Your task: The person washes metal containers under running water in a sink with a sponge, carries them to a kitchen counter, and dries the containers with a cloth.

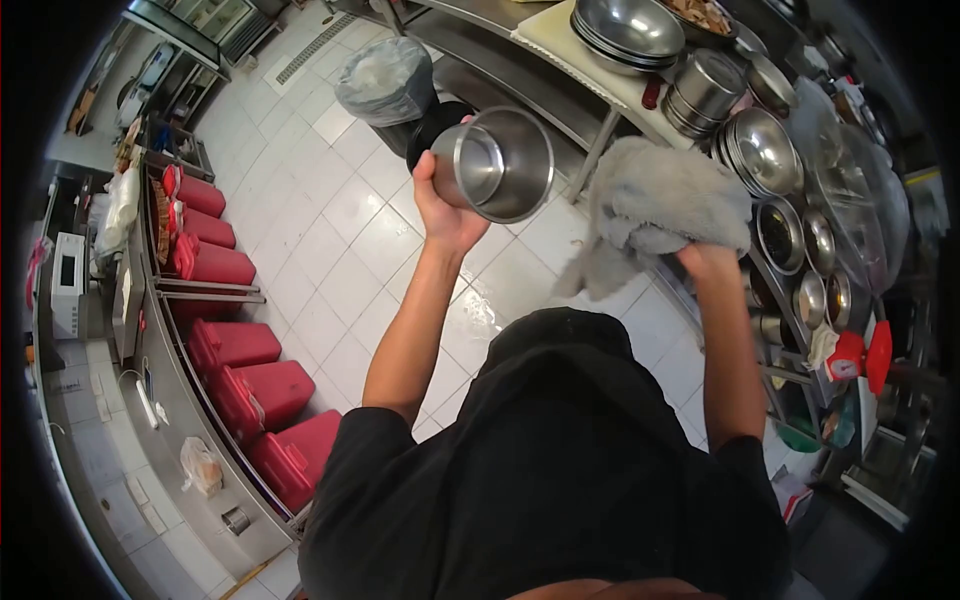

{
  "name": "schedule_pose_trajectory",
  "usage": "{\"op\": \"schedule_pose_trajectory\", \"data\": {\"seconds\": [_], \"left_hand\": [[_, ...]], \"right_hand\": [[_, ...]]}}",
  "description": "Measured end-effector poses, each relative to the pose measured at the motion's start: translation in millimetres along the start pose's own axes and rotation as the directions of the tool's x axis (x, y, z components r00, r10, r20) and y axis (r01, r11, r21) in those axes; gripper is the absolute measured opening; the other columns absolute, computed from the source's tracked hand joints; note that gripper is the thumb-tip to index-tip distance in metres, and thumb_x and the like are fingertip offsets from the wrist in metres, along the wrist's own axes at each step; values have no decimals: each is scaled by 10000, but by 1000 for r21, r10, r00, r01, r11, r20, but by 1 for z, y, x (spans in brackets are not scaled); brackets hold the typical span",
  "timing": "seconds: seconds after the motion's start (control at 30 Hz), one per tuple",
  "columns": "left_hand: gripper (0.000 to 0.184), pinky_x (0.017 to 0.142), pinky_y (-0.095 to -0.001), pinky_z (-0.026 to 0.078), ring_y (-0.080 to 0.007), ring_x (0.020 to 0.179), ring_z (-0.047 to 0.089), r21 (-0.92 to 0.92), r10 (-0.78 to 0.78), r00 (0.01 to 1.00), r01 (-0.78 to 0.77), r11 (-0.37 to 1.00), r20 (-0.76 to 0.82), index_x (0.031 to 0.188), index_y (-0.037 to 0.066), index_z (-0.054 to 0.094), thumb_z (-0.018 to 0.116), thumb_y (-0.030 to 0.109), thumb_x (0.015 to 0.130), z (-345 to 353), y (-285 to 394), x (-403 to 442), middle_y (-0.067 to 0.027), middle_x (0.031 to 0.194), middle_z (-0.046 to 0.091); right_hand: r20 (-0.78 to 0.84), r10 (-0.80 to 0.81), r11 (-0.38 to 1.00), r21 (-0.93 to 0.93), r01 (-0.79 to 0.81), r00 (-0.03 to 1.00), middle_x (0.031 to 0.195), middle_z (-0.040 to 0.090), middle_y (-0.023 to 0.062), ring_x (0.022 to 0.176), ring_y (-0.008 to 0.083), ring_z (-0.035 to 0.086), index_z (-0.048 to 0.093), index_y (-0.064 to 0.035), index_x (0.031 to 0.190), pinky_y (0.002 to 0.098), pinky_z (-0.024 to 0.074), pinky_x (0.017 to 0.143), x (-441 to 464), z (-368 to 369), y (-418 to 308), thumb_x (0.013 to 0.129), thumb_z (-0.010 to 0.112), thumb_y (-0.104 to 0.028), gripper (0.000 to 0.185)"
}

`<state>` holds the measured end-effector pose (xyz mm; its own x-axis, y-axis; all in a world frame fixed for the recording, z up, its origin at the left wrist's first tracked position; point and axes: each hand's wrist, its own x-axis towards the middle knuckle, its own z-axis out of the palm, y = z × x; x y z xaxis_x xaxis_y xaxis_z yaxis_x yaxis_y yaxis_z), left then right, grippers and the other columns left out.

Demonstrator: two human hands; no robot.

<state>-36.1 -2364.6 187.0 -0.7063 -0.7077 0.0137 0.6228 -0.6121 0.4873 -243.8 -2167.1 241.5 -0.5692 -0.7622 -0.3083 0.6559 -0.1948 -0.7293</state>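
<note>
ok so from what I can see this looks mid-way, nothing wrapped up; the left hand (452, 212) has a shiny, round, deep stainless-steel container (517, 172), thumb on one side and the hand curled round its wall, so a proper grip; it's tipped with the open mouth towards the camera, and the inside looks bare apart from reflections, though I can't tell if it's wet or dry

the right hand (706, 262) is up under a fluffy grey cloth (668, 205); its fingers are buried in there, so no idea whether they're spread, pressed together or pinching the fabric; part of the cloth hangs down loose

as for what's done: container's up in the air over the white tiled floor (345, 265), off the near edge of the cream-topped bench (553, 45), and cloth and container are clearly apart, so no contact between them right now; can't say from this whether the cloth has touched it at all; what's not done is easier, neither one is set down

for comparison, a nested stack of straight-sided steel pots (705, 92) sits by that same near edge of the bench, with a pile of wide, shallow steel bowls (632, 35) closer to the end corner; neither hand is on those, and I can't judge from here whether they've been dealt with or not
</note>
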Motion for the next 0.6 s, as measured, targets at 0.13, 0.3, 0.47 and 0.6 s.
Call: {"op": "schedule_pose_trajectory", "data": {"seconds": [0.13, 0.3, 0.47, 0.6], "left_hand": [[820, 1016, -371, 337, -258, 1190, 460, 587, 67, 922, -298, 752, 382, 1360, 13, 372, 599, 508, 747, 37, -19, -14, -142, 1288, 474], [826, 1016, -338, 304, -259, 1178, 448, 807, -39, 957, -221, 548, 289, 1343, -29, 397, 678, 397, 694, 10, -37, -43, -147, 1264, 473], [689, 982, -358, 357, -258, 1085, 521, 517, -139, 978, 202, 832, -158, 1306, -17, 435, 573, 419, 791, 9, -32, -54, -113, 1150, 556], [656, 920, -556, 396, -337, 1115, 502, 142, -564, 732, 649, 747, -381, 1259, 78, 451, 534, 525, 786, 1, -21, -56, -145, 1265, 491]], "right_hand": [[202, 203, 975, 50, -217, 958, 1239, 497, 96, 1125, 223, 498, 417, -54, 1280, 347, 434, 948, 15, 2, 92, 966, 416, -250, 371], [521, 158, 936, 191, -295, 839, 1244, 507, 88, 1129, 184, 499, 435, -57, 1283, 325, 420, 956, 34, -5, 181, 955, 425, -293, 404], [273, -361, 221, -904, 366, 892, 970, 572, 102, 928, 250, 550, 574, -71, 1008, 392, 442, 755, 67, -38, 234, 804, 548, -209, 248], [680, -414, -195, -716, 670, 605, 815, 523, 101, 801, 251, 517, 560, -89, 823, 371, 412, 670, 58, 18, 168, 725, 582, -209, 156]]}}
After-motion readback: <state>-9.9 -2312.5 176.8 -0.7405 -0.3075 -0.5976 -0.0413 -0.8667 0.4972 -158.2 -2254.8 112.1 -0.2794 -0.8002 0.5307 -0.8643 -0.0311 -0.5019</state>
